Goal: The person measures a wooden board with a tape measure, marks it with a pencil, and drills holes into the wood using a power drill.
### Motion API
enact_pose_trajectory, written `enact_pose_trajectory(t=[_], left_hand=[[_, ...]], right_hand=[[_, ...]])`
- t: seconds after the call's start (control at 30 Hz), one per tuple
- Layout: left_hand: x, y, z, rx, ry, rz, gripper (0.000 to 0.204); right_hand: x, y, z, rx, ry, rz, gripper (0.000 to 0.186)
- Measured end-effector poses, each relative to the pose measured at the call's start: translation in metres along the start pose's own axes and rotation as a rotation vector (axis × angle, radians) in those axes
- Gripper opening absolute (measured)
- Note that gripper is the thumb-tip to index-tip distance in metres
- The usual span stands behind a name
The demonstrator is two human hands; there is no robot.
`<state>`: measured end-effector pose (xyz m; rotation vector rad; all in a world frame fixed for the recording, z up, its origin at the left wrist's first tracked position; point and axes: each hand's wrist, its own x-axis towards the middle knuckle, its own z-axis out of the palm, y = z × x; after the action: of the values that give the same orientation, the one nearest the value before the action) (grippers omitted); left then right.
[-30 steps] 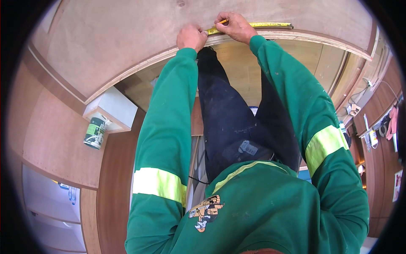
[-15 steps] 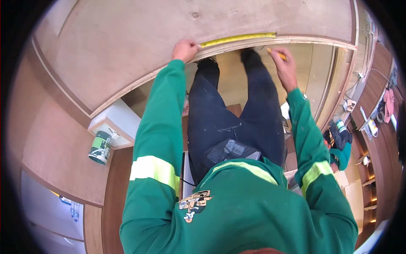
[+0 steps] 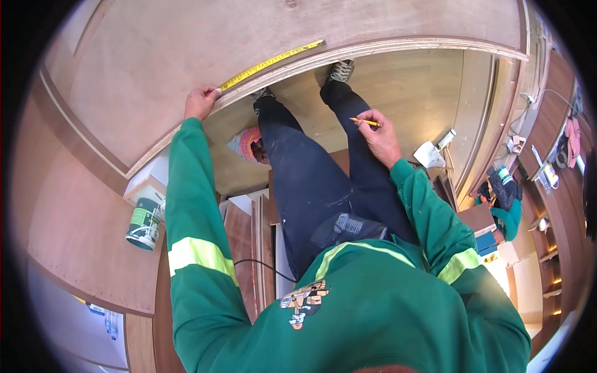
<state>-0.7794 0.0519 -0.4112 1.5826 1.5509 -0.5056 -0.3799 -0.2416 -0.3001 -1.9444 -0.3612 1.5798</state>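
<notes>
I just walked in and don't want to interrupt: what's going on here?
A person in a green sweatshirt has a yellow measuring tape stretched over a wooden panel, close to its near edge. The left hand grips the tape's left end; the right hand holds a pencil, off the panel.

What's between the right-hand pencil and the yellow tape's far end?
Between pencil and tape, the head view shows the right trouser leg, right shoe and the panel's front edge.

Indoor carpentry worksite, apparently a room under fit-out, indicated by the plywood panel [image 3: 398, 20] with its raw layered edge, extended tape measure [image 3: 270, 64], boards [image 3: 239, 229], and reflective sleeve band [image 3: 200, 254].
</notes>
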Motion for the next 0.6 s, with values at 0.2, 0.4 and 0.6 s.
enact_pose_trajectory(t=[0.2,0.4,0.6], left_hand=[[0.003,0.014,0.016,0.049,0.079,0.084,0.034],[0.006,0.029,0.015,0.090,0.085,0.076,0.034],[0.012,0.027,0.015,0.108,0.073,0.044,0.032]], right_hand=[[-0.005,0.007,0.023,-0.043,0.026,-0.063,0.011],[-0.013,0.009,0.036,-0.121,0.026,-0.047,0.011],[-0.010,0.012,0.041,-0.114,0.030,-0.082,0.013]])
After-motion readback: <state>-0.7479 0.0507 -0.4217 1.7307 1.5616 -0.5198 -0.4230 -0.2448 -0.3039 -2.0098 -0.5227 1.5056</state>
